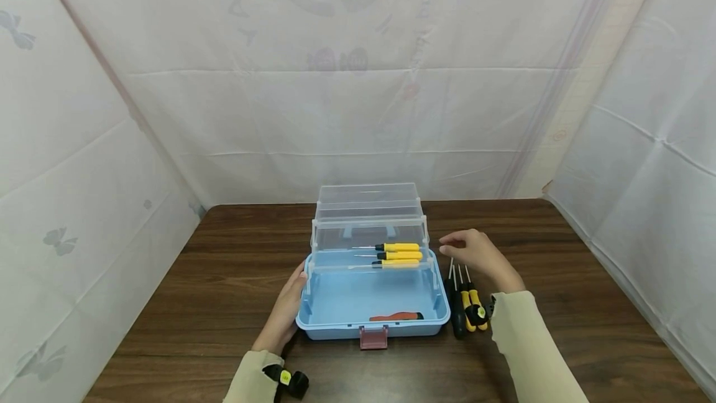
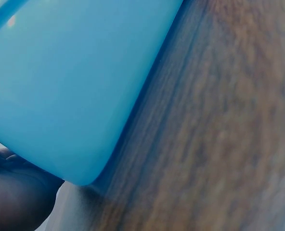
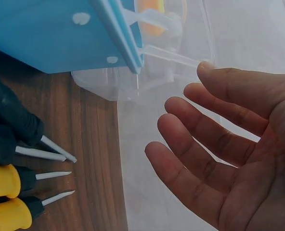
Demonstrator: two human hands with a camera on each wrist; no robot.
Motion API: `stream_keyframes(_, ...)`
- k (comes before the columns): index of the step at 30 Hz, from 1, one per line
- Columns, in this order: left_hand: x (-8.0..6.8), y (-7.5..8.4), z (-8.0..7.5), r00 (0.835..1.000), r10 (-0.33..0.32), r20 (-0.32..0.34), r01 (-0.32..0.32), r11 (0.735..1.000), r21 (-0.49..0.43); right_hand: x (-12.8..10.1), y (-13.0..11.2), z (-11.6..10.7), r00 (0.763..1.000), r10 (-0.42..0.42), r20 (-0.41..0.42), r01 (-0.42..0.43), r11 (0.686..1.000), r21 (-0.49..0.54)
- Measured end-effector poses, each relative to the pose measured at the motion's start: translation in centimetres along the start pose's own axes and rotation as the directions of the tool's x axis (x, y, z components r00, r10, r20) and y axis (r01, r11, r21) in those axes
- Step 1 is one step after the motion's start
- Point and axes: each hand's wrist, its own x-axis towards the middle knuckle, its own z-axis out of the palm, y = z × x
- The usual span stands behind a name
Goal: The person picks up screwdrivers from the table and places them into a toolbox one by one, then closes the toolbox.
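Blue box [image 2: 80, 91] on wood-grain table [image 2: 219, 120]; left hand [image 2: 21, 195] touching box edge.

Left forearm [image 1: 249, 380]: angled inward from the front left of the blue box [image 1: 321, 331]. Left hand [image 1: 288, 306]: positioned against the box's left side, fingers [image 1: 296, 277] directed rearward. Right forearm [image 1: 531, 341]: angled inward from the box's front right. Right hand [image 1: 481, 258]: beside the box's rear right, unloaded, fingers spread, slightly bent.
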Motion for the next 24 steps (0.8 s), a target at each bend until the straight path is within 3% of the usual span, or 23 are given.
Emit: stream_keyframes(24, 0.1, -0.2, 0.0, 1.0, 0.001, 0.004, -0.001, 1.0, -0.01, -1.9, 2.7, 0.7, 0.992, 0.122, 0.014, -0.123, 0.988, 0.098)
